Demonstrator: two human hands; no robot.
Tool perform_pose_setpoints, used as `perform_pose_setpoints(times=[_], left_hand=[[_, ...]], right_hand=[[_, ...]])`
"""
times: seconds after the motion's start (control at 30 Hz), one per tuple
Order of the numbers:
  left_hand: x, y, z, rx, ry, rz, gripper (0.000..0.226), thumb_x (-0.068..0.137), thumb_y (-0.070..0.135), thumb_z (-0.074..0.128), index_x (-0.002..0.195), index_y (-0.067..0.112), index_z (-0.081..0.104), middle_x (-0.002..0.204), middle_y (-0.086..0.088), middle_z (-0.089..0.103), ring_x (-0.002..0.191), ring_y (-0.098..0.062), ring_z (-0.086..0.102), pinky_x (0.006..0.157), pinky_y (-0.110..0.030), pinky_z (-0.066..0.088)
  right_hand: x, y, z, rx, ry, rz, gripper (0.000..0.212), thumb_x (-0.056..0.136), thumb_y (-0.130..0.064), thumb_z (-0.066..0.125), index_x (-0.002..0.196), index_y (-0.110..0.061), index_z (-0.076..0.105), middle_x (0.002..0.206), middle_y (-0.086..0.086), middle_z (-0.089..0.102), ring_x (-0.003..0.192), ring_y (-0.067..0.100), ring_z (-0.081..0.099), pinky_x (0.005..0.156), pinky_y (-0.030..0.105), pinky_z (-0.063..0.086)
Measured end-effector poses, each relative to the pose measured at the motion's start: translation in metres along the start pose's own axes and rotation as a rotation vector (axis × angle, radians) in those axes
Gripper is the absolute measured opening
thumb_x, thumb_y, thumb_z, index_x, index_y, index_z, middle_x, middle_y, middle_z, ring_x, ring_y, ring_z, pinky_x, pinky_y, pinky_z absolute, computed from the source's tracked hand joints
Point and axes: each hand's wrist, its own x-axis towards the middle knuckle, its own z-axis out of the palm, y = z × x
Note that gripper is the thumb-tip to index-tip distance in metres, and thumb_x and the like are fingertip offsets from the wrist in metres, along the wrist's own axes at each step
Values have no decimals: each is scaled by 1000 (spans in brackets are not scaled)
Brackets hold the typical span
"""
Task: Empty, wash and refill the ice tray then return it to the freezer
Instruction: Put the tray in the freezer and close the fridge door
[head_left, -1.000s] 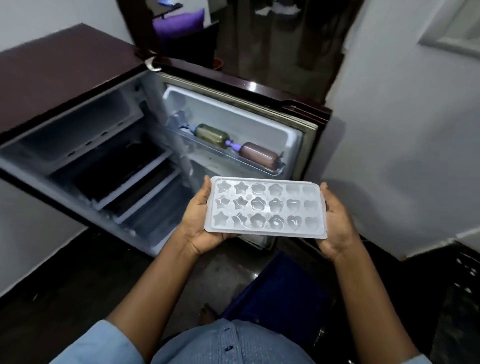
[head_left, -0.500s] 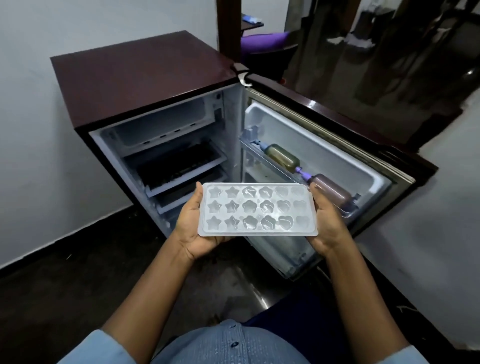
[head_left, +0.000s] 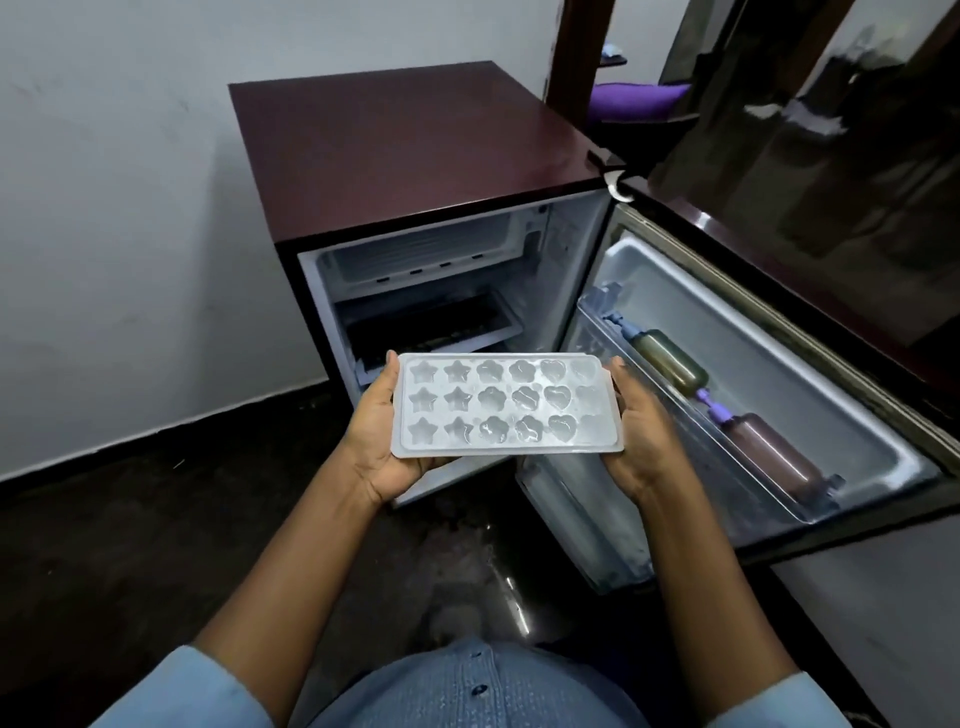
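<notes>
Person has swung square to the fridge (head_left: 405, 140) over the last 1 s. Ice tray (head_left: 506, 408) now held level in front of the open cabinet, below the freezer compartment (head_left: 426, 249). Left hand (head_left: 379, 441) and right hand (head_left: 641, 441) each grip 1 short end. Cells glint, probably refilled, so this looks like the return step.

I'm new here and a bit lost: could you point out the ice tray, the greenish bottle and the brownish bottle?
ice tray (head_left: 506, 410): head view, middle of its moulded top face.
greenish bottle (head_left: 670, 364): head view, middle of its body.
brownish bottle (head_left: 774, 457): head view, middle of its body.
</notes>
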Motion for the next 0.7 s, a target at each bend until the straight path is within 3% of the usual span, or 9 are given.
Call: perform_pose_setpoints(times=[0.13,0.23,0.3,0.37,0.43,0.5,0.6,0.7], left_hand=[[1,14,-9,4,99,70,77,105,70,30,143,10,62,139,-18,68,123,-37,69,91,-52,60],[3,20,-12,4,194,116,73,106,66,31,140,11,64,135,-18,70,120,-36,71,91,-50,60],[5,21,-10,9,257,148,68,108,63,31,134,11,68,129,-17,74,113,-34,74,82,-46,64],[9,23,-8,33,331,188,61,109,55,33,127,11,72,124,-16,76,107,-34,76,75,-43,64],[15,26,-6,64,423,231,56,108,48,35,125,10,73,120,-15,78,104,-34,77,76,-43,63],[22,28,-3,65,510,268,55,108,43,33,124,9,73,116,-15,79,102,-33,78,77,-43,63],[36,29,1,68,632,310,54,106,37,32,120,7,74,112,-15,80,101,-35,77,80,-45,63],[51,29,7,48,735,336,50,103,35,37,121,6,74,111,-15,80,100,-36,77,79,-47,64]], right_hand=[[22,2,20,-42,-26,-3,46,110,-36,48,131,0,66,121,24,74,111,42,72,91,58,60],[40,2,33,-103,-47,-27,40,110,-29,51,130,3,64,118,21,75,105,40,73,90,58,58],[54,3,39,-142,-62,-45,40,107,-26,55,129,7,61,111,22,73,98,40,71,83,54,59],[70,4,44,-170,-69,-60,37,104,-22,58,125,9,59,102,22,70,89,37,69,66,41,59],[85,2,48,-171,-95,-62,20,103,-15,58,117,-1,63,91,14,70,76,28,69,54,30,56],[98,-3,52,-155,-149,-40,9,103,-11,56,110,-9,62,84,7,70,71,21,68,58,29,55],[117,-12,56,-163,-224,-19,11,103,-8,53,104,-13,63,84,5,73,74,20,70,65,30,57],[136,-21,56,-180,-253,4,18,102,-6,52,114,-8,65,92,9,75,78,21,72,64,30,59]])
